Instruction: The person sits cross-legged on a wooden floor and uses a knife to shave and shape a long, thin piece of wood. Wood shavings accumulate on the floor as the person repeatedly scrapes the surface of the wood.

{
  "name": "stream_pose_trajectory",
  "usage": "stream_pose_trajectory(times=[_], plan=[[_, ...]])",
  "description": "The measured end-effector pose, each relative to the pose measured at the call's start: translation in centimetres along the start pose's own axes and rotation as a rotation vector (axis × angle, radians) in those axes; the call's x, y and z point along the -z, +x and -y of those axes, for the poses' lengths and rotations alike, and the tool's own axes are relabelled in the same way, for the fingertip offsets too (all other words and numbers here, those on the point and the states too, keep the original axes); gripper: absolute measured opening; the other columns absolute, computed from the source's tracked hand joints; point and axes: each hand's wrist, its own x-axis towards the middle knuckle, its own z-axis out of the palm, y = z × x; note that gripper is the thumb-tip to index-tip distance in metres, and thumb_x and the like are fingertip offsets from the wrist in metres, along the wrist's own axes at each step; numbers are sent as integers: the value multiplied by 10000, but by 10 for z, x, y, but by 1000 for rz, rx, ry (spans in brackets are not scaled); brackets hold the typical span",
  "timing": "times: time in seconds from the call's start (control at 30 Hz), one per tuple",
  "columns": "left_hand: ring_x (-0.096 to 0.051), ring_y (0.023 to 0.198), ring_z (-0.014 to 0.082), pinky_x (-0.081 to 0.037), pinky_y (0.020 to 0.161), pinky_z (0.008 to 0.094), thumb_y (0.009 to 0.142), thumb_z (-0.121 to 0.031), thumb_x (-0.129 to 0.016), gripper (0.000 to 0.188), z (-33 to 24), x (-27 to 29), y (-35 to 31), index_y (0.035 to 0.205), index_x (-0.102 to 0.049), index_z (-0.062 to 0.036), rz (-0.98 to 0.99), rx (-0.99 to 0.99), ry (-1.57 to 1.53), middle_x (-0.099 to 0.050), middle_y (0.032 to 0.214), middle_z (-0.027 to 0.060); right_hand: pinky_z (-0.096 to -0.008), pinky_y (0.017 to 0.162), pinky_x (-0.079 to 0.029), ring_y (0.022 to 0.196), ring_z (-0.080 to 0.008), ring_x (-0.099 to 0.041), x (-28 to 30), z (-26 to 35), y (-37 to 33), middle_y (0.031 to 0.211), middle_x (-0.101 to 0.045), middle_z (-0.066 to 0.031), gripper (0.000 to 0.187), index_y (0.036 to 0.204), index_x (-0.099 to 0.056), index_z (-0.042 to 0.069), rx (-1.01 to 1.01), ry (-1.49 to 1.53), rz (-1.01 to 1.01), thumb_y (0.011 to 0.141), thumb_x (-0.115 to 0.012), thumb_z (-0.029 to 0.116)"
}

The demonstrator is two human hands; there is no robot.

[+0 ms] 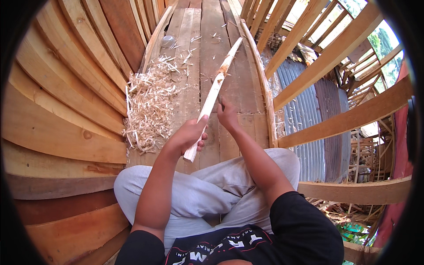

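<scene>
My left hand (189, 136) is closed round the lower part of a long, pale strip of wood (213, 93). The strip slants up and away to the right, over the plank floor. Its surface looks freshly shaved, with a brown knotty patch above its middle and a narrow far end. Just right of the strip, my right hand (227, 115) is closed on a dark, knife-like tool (220, 100). Only a short part of that tool shows; the fingers and the wood's edge hide the rest.
A heap of curled wood shavings (152, 104) lies left of the strip. Beyond it sits a small clear round container (168, 41). Upright boards (66, 128) line the left side; a slatted wooden railing (335, 53) runs along the right, with corrugated metal sheets (304, 115) below.
</scene>
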Motion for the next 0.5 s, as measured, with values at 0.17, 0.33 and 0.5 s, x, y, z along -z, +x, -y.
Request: stream_pose_trajectory(times=[0.17, 0.33, 0.5], plan=[[-400, 488, 73, -376, 417, 242, 1000, -501, -463, 418, 4, 1, 4, 1001, -438, -84, 19, -17, -1, -436, 687, -12, -452, 864, -483, 993, -459, -605, -6, -11, 6, 1079, -611, -310, 409, 1251, -537, -76, -134, -187, 210, 851, -528, 9], [-405, 486, 72, -385, 417, 245, 999, -499, -461, 417, 2, -1, 0, 994, -434, -83, 9, -38, 24, -441, 689, -9, -422, 805, -501, 910, -349, -649, -20, -24, 25, 1006, -661, -232, 327, 1207, -556, -49, 57, 138, 182, 890, -498, 9], [-406, 486, 72, -388, 417, 249, 1005, -483, -449, 410, 0, -6, -1, 1013, -433, -73, 0, -45, 39, -447, 697, -2, -345, 750, -517, 828, -218, -651, -14, -41, 44, 987, -688, -114, 238, 1130, -618, -2, -56, 68, 318, 919, -521, 50]])
